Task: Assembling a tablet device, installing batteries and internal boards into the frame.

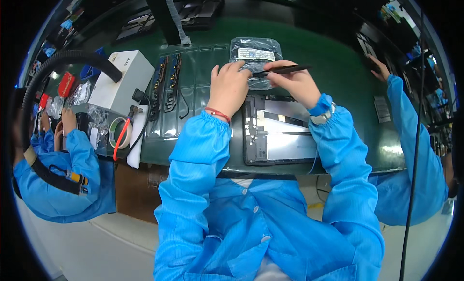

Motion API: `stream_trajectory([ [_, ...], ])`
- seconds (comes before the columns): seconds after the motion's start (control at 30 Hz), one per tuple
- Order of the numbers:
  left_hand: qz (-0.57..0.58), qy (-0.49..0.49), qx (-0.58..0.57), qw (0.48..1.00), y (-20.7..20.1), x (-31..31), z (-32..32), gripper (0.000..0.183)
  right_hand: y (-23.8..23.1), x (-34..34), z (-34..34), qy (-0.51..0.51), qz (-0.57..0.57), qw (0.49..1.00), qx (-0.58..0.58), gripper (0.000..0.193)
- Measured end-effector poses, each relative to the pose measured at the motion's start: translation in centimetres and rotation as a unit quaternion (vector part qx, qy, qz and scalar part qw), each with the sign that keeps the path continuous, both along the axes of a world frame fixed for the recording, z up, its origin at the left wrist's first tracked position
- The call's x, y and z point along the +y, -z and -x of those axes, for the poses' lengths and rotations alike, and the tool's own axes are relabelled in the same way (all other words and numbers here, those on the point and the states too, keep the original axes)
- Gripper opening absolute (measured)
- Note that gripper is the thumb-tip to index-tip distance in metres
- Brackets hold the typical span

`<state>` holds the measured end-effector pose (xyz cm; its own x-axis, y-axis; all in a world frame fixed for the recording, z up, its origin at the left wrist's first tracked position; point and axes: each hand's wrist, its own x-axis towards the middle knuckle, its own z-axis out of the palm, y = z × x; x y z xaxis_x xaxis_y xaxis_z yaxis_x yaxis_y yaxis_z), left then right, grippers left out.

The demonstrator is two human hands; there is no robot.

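1. Right hand (297, 85): fingers pinch a black pen-like tool (290, 69), held slantwise, back end pointing right, front end toward the left hand
2. Left hand (230, 87): fingers bent at the left side of a clear bag (257, 65); cannot tell whether they grip the bag, the tool's front end or only rest there
3. Bag lies on the green counter (333, 53), partly under both hands, just beyond an open flat device (275, 128) with silver panels and a black frame
4. Writing: white rectangular label (256, 54) on the bag, fine dark print, too small to read; dark lettering on top of the pale box (122, 82) at left
5. Edges: device lies near the front edge of the counter, its right end partly behind the right sleeve (338, 136)
6. Room: green surface shows beyond the bag and right of the device, as far as a small grey slab (382, 109) and a co-worker's sleeve (411, 121)
7. Left side tighter: clear tray (200, 63), strip-shaped parts (159, 85), tape roll (119, 132) near the pale box
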<state>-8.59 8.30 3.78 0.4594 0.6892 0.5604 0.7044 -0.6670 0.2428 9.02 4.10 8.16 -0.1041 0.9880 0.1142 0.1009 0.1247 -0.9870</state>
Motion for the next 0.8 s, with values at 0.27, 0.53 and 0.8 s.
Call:
stream_trajectory([
  [0.27, 0.095, -0.019, 0.012, 0.995, 0.7, -0.1, 0.7, 0.024, 3.0, 1.2, 0.1, 0.047, -0.082, 0.98, -0.173, 0.021],
  [0.53, 0.106, -0.021, -0.007, 0.994, 0.6, -0.1, 0.9, 0.022, 2.7, 1.0, -0.8, 0.106, -0.048, 0.971, -0.209, 0.019],
  [0.8, 0.101, -0.02, -0.011, 0.995, 0.6, 0.0, 0.7, 0.022, 3.1, 1.3, -1.1, 0.081, -0.028, 0.97, -0.226, 0.02],
])
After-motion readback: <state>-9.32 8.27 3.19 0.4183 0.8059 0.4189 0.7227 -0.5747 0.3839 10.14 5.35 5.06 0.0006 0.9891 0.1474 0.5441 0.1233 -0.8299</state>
